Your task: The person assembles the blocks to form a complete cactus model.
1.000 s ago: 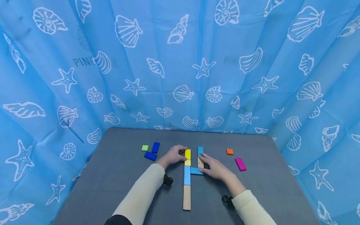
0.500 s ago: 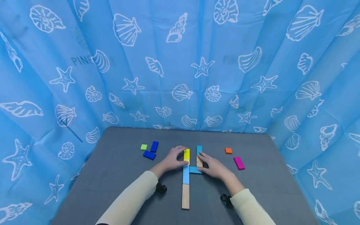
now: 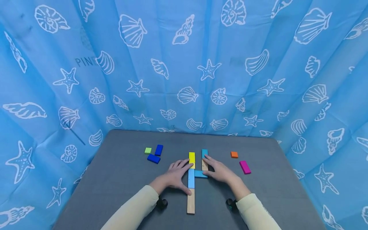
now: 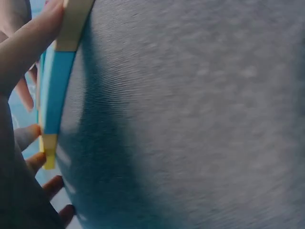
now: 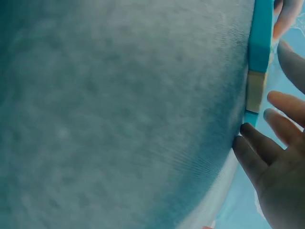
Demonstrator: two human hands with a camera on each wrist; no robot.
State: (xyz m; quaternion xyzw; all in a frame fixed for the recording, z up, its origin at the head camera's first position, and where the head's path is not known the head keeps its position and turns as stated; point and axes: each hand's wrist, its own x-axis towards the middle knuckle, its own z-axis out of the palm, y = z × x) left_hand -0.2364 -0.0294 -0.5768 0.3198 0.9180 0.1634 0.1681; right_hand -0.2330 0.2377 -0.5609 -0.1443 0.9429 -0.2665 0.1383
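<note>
A column of flat blocks lies on the grey table in the head view: yellow (image 3: pixel 192 157), pale yellow (image 3: pixel 193 166), light blue (image 3: pixel 191 179) and natural wood (image 3: pixel 191 204). My left hand (image 3: pixel 173 176) spreads along its left side, thumb at the wood block and a fingertip at the pale yellow one. A blue block (image 3: pixel 200 174) juts right from the column. From its right end, a wood block (image 3: pixel 204 165) and a teal block (image 3: pixel 204 153) run away from me. My right hand (image 3: pixel 220 171) rests its thumb and fingers against these blocks, fingers relaxed.
Two dark blue blocks (image 3: pixel 154 158) and a light green square block (image 3: pixel 148 150) lie at the left. An orange square block (image 3: pixel 234 155) and a magenta block (image 3: pixel 245 167) lie at the right. A blue shell-patterned curtain (image 3: pixel 184 64) hangs behind the table.
My left hand has let go of the yellow blocks and slid towards me along the column, its thumb spreading down to the wood block. My right hand stays nearly in place.
</note>
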